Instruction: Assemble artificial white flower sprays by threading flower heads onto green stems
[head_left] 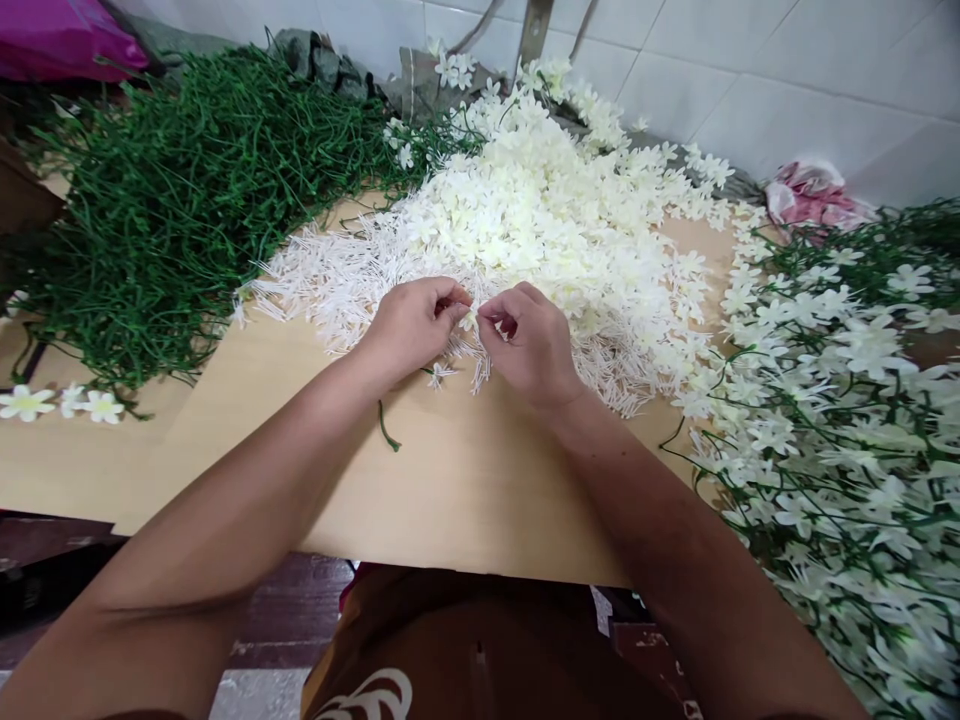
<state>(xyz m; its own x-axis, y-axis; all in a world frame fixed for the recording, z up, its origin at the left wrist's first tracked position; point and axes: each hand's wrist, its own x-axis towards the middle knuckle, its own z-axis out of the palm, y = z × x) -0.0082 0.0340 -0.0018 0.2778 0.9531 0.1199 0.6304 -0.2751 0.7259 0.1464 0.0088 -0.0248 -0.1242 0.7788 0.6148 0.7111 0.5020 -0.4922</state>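
Observation:
My left hand (420, 315) and my right hand (529, 335) meet over the front of a heap of white artificial flowers (525, 210). Thumb and fingers of each are pinched together at a small white flower (469, 320), which shows only in part between the fingertips. A short piece of green plastic stem (388, 430) shows below my left wrist; whether it joins what I hold is hidden. Thin white stamen-like pieces (337, 285) spread along the heap's front and left. One loose white floret (439, 374) lies just under my hands.
A large tangle of green stems (202, 190) covers the left back of the tan board (465, 500). Flowers on green stems (847, 430) are piled on the right. Behind stand a white tiled wall (787, 60), a magenta bag (67, 40) and a red-and-white plastic bag (814, 195).

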